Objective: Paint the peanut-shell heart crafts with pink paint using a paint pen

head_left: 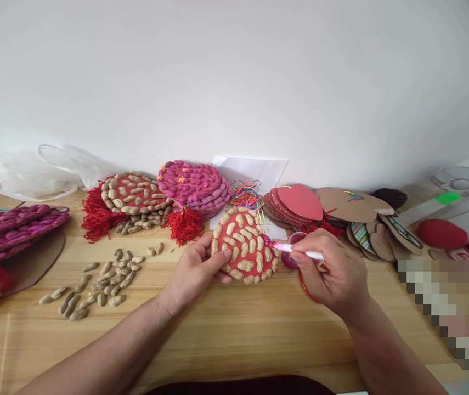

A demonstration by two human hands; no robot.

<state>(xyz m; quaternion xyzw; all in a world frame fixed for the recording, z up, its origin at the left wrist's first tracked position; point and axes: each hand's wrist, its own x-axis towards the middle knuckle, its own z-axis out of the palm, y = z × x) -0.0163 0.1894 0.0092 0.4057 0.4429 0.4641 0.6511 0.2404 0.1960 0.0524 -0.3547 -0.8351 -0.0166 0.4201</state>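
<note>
A round red board covered with peanuts (246,245) is held up off the table by my left hand (201,263), thumb in front and fingers behind its left edge. My right hand (333,269) is closed round a white-handled paintbrush (310,254). The brush's magenta tip meets the board's right edge, where a peanut shows magenta colour. Just behind my right fingers stands a small cup of magenta paint (290,260), partly hidden. A red ring-shaped item (309,291) shows in part below that hand.
Loose peanuts (113,274) lie on the wooden table (201,340) at left. Behind are a magenta-painted peanut piece (193,186), an unpainted one (135,192), red card shapes (300,203) and brown cardboard pieces (347,204). A pixelated patch covers the right side.
</note>
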